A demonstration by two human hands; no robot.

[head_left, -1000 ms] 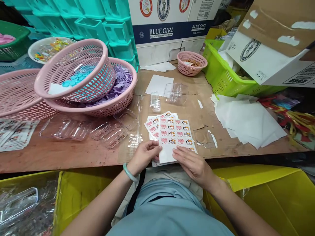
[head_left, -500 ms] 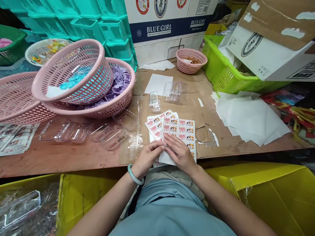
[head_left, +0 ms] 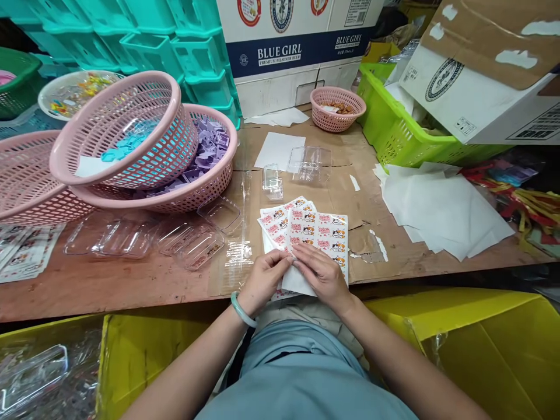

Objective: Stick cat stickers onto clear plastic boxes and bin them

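With fingers (head_left: 276, 255) of left hand (head_left: 262, 277) and right hand (head_left: 324, 276) meeting, grasp unclear, apparently picking at white rectangular cat-sticker paper (head_left: 327, 233) beneath, next needing delicacy.

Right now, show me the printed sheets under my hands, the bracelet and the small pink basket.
Printed sheets (head_left: 326, 231): head view, printed face of one sheet.
Bracelet (head_left: 239, 311): head view, outer side of the band.
Small pink basket (head_left: 335, 122): head view, front wall.
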